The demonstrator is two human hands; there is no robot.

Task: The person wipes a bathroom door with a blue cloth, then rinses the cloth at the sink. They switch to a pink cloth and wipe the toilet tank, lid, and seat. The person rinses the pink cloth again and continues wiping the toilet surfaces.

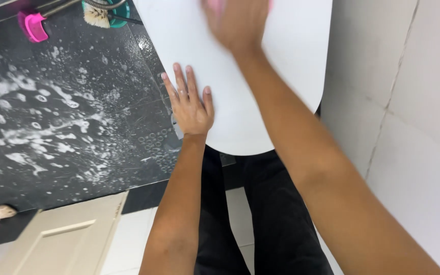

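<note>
A smooth white rounded lid (281,76), like a toilet seat cover, fills the upper middle of the head view. My left hand (189,104) lies flat on its left edge, fingers spread, holding nothing. My right hand (238,23) presses on the lid's far part, blurred, with a pink cloth or sponge (214,5) peeking out under the fingers. My dark trousers show below the lid.
A dark tiled floor (52,117) with soapy foam lies to the left. A pink-ended handle (32,25) and a scrub brush (97,15) rest at the top left. A beige door (62,234) is at bottom left, a white tiled wall (408,102) at right.
</note>
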